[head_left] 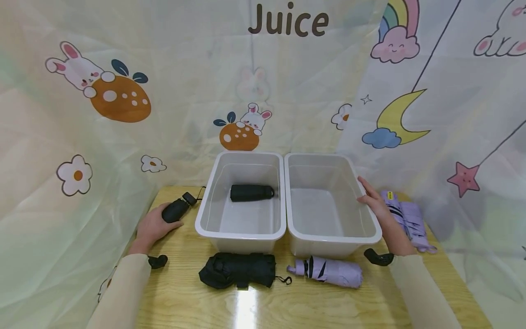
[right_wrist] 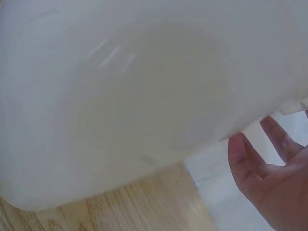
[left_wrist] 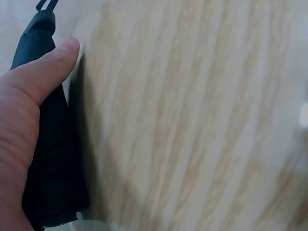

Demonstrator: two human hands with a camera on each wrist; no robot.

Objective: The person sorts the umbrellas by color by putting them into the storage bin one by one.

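Note:
At the left of the table, my left hand (head_left: 154,227) grips a folded black umbrella (head_left: 176,211), its handle and wrist strap pointing toward the bins. In the left wrist view, the thumb lies across the umbrella (left_wrist: 55,159); the other fingers are hidden. My right hand (head_left: 380,210) touches the outer rim of the right white bin (head_left: 316,240) with its fingertips, fingers fairly straight. Nothing lies in that bin. Inside the left white bin (head_left: 240,236) lies another folded black umbrella (head_left: 250,193). The right wrist view shows the bin's wall (right_wrist: 144,96) beside the fingers.
In front of the bins lie a black folded umbrella (head_left: 238,270) and a lilac folded umbrella (head_left: 328,272). Two more lilac umbrellas (head_left: 414,225) lie right of the right bin, partly behind my right hand. A printed cloth (head_left: 181,105) hangs around the wooden table (head_left: 185,297).

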